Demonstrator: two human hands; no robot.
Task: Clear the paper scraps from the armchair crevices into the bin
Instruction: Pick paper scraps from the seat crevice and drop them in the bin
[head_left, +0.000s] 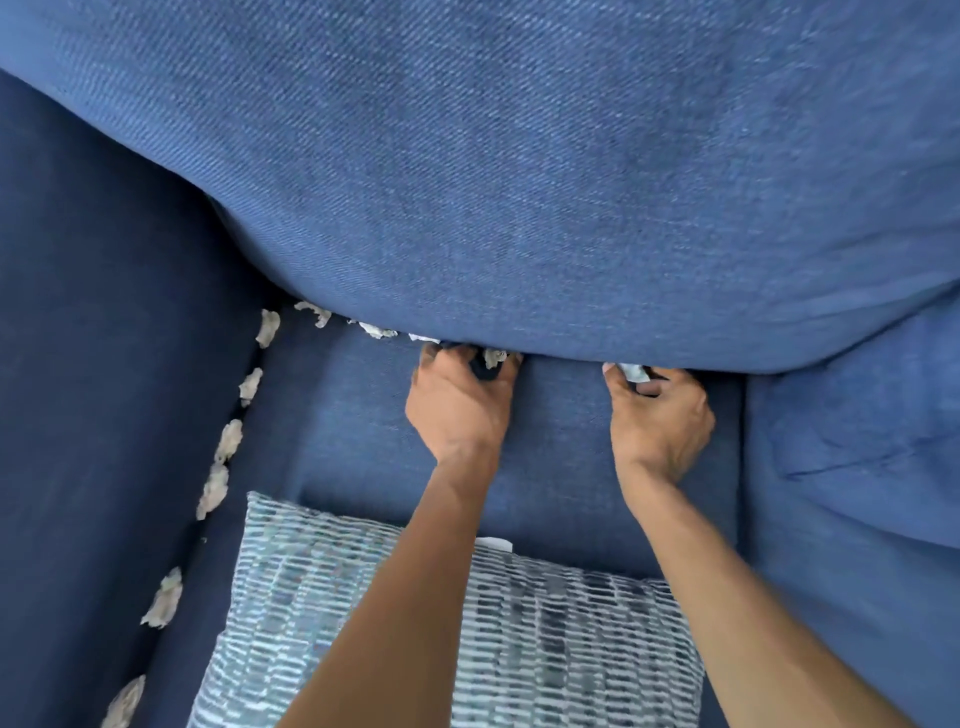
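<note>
I look down into a blue armchair (545, 457). My left hand (460, 400) reaches into the back crevice under the back cushion (519, 182), fingers curled beside a small crumpled paper scrap (494, 357). My right hand (660, 415) is at the same crevice further right, fingertips pinched on a white paper scrap (631, 371). More crumpled scraps (374, 329) line the back crevice to the left. Several scraps (228, 440) sit along the left side crevice down to the lower left (163, 597). No bin is in view.
A patterned blue-and-white throw pillow (545, 649) lies on the front of the seat under my forearms. The left armrest (104, 364) and right armrest (857, 441) wall in the seat.
</note>
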